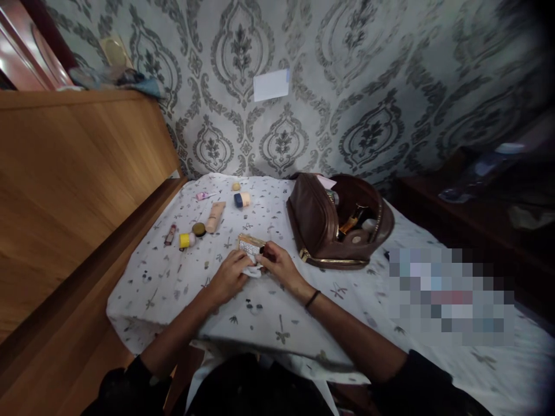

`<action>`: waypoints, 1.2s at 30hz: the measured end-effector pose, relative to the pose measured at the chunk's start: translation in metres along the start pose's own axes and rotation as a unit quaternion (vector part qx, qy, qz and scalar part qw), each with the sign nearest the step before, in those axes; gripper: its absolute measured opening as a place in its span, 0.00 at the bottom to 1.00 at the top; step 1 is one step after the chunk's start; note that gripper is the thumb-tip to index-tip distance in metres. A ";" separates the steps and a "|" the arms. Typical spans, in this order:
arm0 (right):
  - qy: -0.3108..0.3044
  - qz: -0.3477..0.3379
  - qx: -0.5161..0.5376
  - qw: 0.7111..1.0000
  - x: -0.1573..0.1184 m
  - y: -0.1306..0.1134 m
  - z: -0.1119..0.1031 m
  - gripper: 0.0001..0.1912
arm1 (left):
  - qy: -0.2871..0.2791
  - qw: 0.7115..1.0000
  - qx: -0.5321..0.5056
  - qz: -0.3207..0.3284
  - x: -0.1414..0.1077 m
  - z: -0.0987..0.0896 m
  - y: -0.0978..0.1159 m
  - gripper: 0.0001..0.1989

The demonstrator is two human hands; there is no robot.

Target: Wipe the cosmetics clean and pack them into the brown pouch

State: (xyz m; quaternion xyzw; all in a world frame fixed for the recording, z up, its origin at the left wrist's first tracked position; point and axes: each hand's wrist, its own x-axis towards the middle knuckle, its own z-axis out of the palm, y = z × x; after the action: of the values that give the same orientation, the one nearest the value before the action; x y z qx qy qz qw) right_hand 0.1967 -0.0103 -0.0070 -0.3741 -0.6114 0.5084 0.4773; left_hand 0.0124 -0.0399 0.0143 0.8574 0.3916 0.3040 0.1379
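A small glittery silver and gold case (251,245) is between my two hands near the middle of the cloth-covered table. My left hand (230,274) has its fingers closed at the case's near left side, over a white tissue-like piece (252,271). My right hand (280,264) pinches at the case's right end, where a small dark part shows between the fingers. Left of the hands lie a beige tube (215,216), a round olive-lidded jar (199,229) and a yellow-capped bottle (186,240). An open brown bag (314,222) with items inside stands to the right.
Farther back on the patterned cloth (277,202) are a blue-capped bottle (241,200), a small round yellowish item (236,186) and a pink tube (205,196). A lip tube (170,235) lies at left. A wooden panel borders the left; a clear bottle (481,173) is at right.
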 end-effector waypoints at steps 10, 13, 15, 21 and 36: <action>0.028 -0.219 -0.320 0.921 -0.011 -0.004 -0.010 0.11 | 0.161 0.969 0.031 -0.184 0.001 -0.020 -0.043 0.07; -0.027 -0.232 -0.372 0.899 -0.013 -0.001 -0.007 0.18 | 0.176 0.965 0.032 -0.192 -0.001 -0.023 -0.046 0.08; -0.046 -0.230 -0.378 0.895 -0.014 0.000 -0.006 0.24 | 0.177 0.966 0.030 -0.184 -0.002 -0.024 -0.040 0.10; -0.019 -0.143 -0.364 0.920 -0.015 -0.002 -0.006 0.32 | 0.126 0.985 0.034 -0.110 -0.005 -0.014 -0.020 0.12; 0.013 -0.080 -0.338 0.938 -0.011 0.001 0.002 0.50 | 0.037 0.990 0.026 -0.131 0.049 -0.010 -0.024 0.10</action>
State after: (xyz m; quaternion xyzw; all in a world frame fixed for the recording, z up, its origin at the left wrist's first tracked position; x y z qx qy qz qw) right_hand 0.1973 -0.0211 -0.0107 -0.4694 -0.7690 0.2271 0.3698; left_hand 0.0174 0.0126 0.0307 0.7901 0.5134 0.3046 0.1394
